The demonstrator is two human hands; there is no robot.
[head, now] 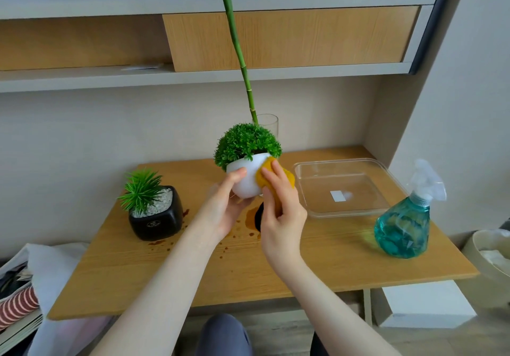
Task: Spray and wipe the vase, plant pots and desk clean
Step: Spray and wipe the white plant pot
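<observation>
**White pot getting a wipe above a stained bench**

A pale wall and a run of grey shelving with a wood-fronted cabinet are filling the back of the room, while a light wooden bench is spreading across the foreground, its surface showing dark brown splashes and a puddle near the middle. A clear plastic tray is sitting on the right half of the bench, with a spray bottle of blue-green liquid standing just beside its front right corner. At the back, a glass vase is holding a tall green stem that is rising past the shelves. On the left, a black square pot with white pebbles and a spiky green plant is standing upright.

Over the middle of the bench, the left hand is holding up a round white pot with a bushy green plant, its fingers wrapping the pot's underside and its thumb lying across the front. The right hand is pressing a yellow cloth against the pot's right side, fingers curling over the cloth and gripping it. A white box is sitting on the floor under the bench's right edge, and striped fabric is lying at far left.
</observation>
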